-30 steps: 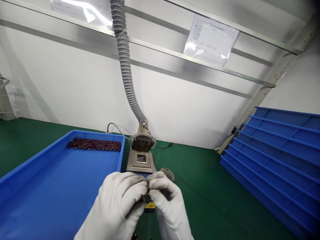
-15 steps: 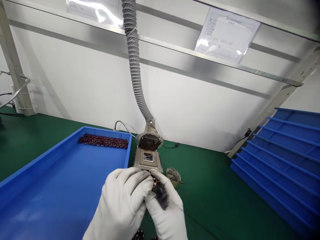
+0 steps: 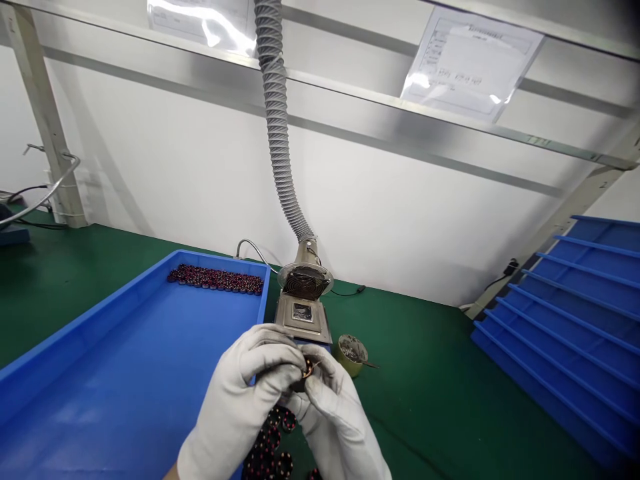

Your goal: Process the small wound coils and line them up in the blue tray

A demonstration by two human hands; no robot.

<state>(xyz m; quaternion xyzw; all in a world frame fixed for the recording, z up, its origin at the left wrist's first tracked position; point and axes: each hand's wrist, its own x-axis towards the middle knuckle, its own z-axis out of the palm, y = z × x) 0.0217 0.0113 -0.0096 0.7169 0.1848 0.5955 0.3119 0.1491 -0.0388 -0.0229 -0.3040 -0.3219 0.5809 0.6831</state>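
My left hand (image 3: 250, 387) and my right hand (image 3: 335, 407), both in white gloves with dark-stained fingertips, meet in front of the solder pot. Between their fingers is a small round dark coil (image 3: 307, 368) with copper-coloured wire, pinched from both sides; the fingers cover much of it. Below the hands, several similar dark ring-shaped coils (image 3: 270, 447) with reddish and gold dots lie in a loose pile, partly hidden by the gloves. Just beyond the fingertips stands the metal solder pot (image 3: 303, 313), a shiny square opening in its top.
A grey flexible duct (image 3: 280, 133) ends in a round fan hood over the pot. A small cup (image 3: 353, 355) holding a stick-like tool stands right of it. The blue tray (image 3: 125, 360) at left has rows of coils at its far end. Stacked blue trays (image 3: 565, 333) stand at right.
My hands have turned and opened apart slightly around the coil, which both still hold. More of the loose coil pile shows below them. The whole view has shifted slightly.
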